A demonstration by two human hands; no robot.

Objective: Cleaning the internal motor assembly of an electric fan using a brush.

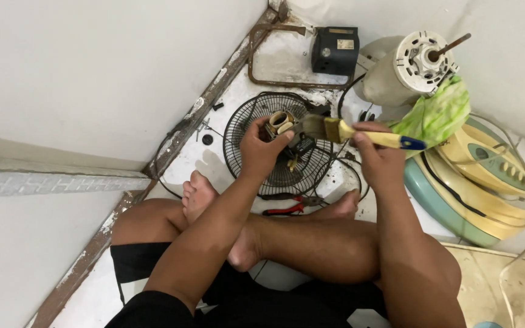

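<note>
The left hand (pixel 262 146) grips a small wound motor coil (pixel 281 123) above the fan grille (pixel 250 121) while the right hand (pixel 375 155), clenched on a yellow-handled brush (pixel 335 130), sweeps it clean; turning the coil seems needed to reach unbrushed faces.

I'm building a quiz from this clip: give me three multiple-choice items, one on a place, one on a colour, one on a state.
1. Where do the red-handled pliers lie?
A. floor by the feet
B. on the fan motor
C. in a hand

2. What colour is the tip of the paintbrush handle?
A. red
B. blue
C. white

3. What does the left hand hold?
A. nothing
B. a cloth
C. a small wound coil part

Answers: A, they rest before the crossed legs; B, blue end beside the right hand; C, fingers grip it over the fan grille.
</note>
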